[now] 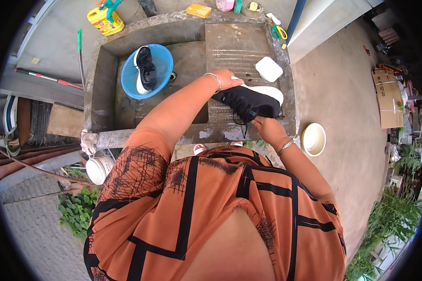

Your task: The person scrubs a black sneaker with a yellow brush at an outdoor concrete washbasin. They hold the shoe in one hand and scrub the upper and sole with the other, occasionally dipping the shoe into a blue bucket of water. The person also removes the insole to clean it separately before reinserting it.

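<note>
A black lace-up sneaker (pixel 246 102) with a white sole lies on its side over the ribbed washboard slab (pixel 237 56) of a concrete sink. My left hand (pixel 227 79) grips its toe end. At the heel and ankle opening, my right hand (pixel 269 130) holds the shoe from the near side; its fingertips are partly hidden. The dark laces hang loose towards the sink's front edge. A second black sneaker (pixel 146 70) rests in a blue plastic basin (pixel 128 79) of water in the sink's left part. Just beyond the held shoe stands a white plastic container (pixel 269 69).
Along the sink's back rim are an orange packet (pixel 198 11), a pink bottle (pixel 225 4) and scissors (pixel 279 32). A yellow jug (pixel 105 21) stands at the back left. A pale bowl (pixel 313 139) is on the floor to the right, a white bucket (pixel 99 169) at the left.
</note>
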The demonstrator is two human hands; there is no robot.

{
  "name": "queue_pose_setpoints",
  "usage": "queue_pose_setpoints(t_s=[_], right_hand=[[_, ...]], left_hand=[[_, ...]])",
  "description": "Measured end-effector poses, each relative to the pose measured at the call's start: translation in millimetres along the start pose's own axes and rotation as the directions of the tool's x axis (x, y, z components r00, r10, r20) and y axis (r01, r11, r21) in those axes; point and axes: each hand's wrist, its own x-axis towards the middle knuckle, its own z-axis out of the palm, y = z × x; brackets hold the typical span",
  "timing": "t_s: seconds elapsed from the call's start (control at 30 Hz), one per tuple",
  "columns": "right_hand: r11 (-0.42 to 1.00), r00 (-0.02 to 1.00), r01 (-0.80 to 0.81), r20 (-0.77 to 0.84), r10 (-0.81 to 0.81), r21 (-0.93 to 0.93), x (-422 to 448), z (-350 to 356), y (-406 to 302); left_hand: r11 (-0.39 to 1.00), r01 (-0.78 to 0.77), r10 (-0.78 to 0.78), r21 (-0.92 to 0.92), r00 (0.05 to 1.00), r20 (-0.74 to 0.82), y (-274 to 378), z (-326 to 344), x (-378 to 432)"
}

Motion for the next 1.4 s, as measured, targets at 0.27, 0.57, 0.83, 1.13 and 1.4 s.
queue_pose_setpoints(t_s=[0.27, 0.57, 0.83, 1.13, 1.4], right_hand=[[0.990, 0.990, 0.113, -0.076, -0.119, -0.081, 64, 37, -22], [0.443, 0.996, 0.069, -0.037, -0.080, 0.894, 11, -28, -32], [-0.649, 0.933, -0.352, 0.194, -0.303, 0.674, 24, -46, -31], [0.458, 0.929, -0.357, 0.359, 0.088, 0.814, 22, 17, -25], [0.999, 0.979, 0.007, -0.205, -0.017, -0.051, 61, 55, -30]], left_hand=[[0.999, 0.007, -0.006, 0.049, 1.000, -0.018, 14, -11, -1], [0.598, -0.016, -0.006, -0.801, 1.000, -0.024, -11, -63, -22], [0.072, -0.324, 0.238, -0.943, 0.924, -0.299, 20, -36, -93], [0.130, 0.235, -0.159, -0.963, 0.964, 0.214, 9, 54, -71], [0.830, 0.258, -0.417, -0.495, 0.876, -0.243, 12, 63, -54]])
